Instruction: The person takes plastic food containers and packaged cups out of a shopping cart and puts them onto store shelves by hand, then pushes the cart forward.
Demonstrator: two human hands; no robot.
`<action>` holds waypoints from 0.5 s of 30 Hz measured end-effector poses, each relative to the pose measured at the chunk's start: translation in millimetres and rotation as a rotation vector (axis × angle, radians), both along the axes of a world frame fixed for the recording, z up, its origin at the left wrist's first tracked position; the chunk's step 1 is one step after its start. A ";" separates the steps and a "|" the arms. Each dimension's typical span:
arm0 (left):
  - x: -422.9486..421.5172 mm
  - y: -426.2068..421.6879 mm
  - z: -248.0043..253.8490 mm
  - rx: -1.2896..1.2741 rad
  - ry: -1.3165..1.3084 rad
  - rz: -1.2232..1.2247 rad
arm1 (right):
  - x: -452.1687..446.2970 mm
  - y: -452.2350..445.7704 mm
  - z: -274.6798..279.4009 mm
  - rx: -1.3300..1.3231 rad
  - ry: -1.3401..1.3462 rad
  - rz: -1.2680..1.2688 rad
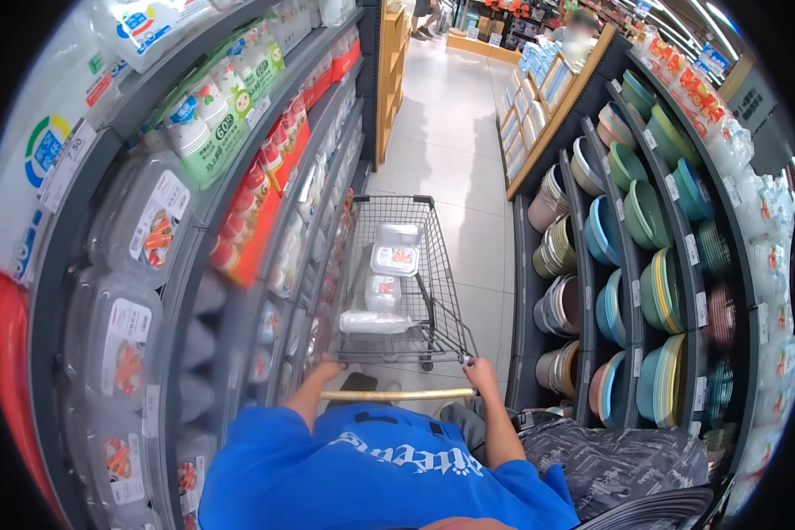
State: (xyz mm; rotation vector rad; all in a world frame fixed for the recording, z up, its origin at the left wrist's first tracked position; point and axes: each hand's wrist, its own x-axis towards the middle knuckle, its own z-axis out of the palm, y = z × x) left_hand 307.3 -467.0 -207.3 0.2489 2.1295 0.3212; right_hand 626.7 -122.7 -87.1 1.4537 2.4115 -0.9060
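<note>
A black wire shopping cart (446,291) stands in front of me in the aisle, its yellow handle bar (397,395) close to my blue shirt. My left hand (329,367) is closed on the cart's rear left corner, its fingers small in view. At the rear right corner, my right hand (480,374) is closed round the frame. Inside the cart lie clear plastic food containers (394,260) with picture labels, one behind another. A white plastic-wrapped pack (374,322) lies across the near end of the basket.
Shelves on the left hold lidded plastic containers (128,344), paper cups (190,128) and red packs (261,199). Stacked basins (647,215) and buckets (556,296) fill the right shelves. A patterned grey bag (609,464) hangs beside me. The tiled floor (442,115) leads ahead; people are far off.
</note>
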 end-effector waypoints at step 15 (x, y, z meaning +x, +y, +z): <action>78.6 -62.6 -24.8 0.185 -0.103 0.214 | 37.4 -39.3 3.3 0.107 -0.194 0.038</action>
